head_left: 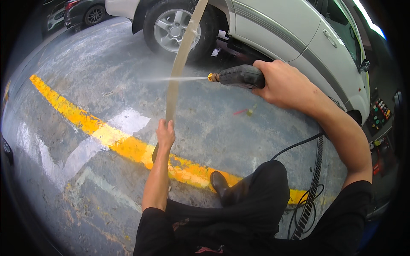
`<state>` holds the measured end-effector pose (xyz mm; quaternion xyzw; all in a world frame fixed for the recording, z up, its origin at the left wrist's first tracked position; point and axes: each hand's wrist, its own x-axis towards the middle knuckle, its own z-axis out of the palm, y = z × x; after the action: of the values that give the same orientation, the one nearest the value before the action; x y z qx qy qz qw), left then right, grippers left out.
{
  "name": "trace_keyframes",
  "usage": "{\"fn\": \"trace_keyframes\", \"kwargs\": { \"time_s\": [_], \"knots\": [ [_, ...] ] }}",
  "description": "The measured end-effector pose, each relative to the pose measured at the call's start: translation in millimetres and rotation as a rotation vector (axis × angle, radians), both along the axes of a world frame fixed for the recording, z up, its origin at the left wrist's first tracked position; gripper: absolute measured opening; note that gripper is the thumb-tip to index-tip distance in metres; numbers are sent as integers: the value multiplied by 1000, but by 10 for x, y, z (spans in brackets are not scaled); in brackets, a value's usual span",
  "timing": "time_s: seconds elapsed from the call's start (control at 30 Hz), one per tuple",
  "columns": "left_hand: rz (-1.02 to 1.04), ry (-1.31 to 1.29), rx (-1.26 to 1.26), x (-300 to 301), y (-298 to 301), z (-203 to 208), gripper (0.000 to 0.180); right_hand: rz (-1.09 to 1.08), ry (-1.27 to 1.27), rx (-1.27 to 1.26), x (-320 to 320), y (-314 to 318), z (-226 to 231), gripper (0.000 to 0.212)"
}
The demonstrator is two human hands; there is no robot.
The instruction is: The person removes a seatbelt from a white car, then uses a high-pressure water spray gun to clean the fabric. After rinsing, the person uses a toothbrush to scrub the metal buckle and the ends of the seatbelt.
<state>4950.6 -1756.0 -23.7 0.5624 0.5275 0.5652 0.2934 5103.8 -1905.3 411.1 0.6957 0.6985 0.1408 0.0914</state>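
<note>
My left hand (165, 135) is closed around the lower part of a long, narrow beige strip (181, 55), which stands tilted and runs up past the top of the view. What the strip is made of, I cannot tell. In my right hand (285, 83) is a black pressure washer spray gun (240, 76), gripped at its rear and pointing left. From its brass-and-yellow nozzle (212, 77) a thin white water jet (190, 79) shoots out and meets the strip above my left hand. The trigger is hidden by my fingers.
A white car (273, 25) with a silver-rimmed wheel (175, 29) stands ahead, a dark car (85, 13) at far left. A black hose (297, 144) lies at right across a floor grate (314, 187). My boot (219, 182) is on the yellow floor line (134, 149).
</note>
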Motion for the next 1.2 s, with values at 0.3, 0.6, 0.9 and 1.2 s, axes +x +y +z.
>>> {"fn": "trace_keyframes", "kwargs": {
  "time_s": [0.3, 0.6, 0.9, 1.2],
  "knots": [
    [-28, 1, -39, 128, -147, -51, 27, 40, 26, 59, 183, 120, 9, 31],
    [-37, -23, -55, 321, -155, -70, 26, -13, -8, -180, -3, -317, -167, 25],
    [-7, -52, -60, 228, -24, -67, 26, -33, 28, -145, 62, -219, -205, 25],
    [30, -18, 28, 127, 62, 3, 26, 3, 25, 158, 386, 352, 97, 34]
  ]
}}
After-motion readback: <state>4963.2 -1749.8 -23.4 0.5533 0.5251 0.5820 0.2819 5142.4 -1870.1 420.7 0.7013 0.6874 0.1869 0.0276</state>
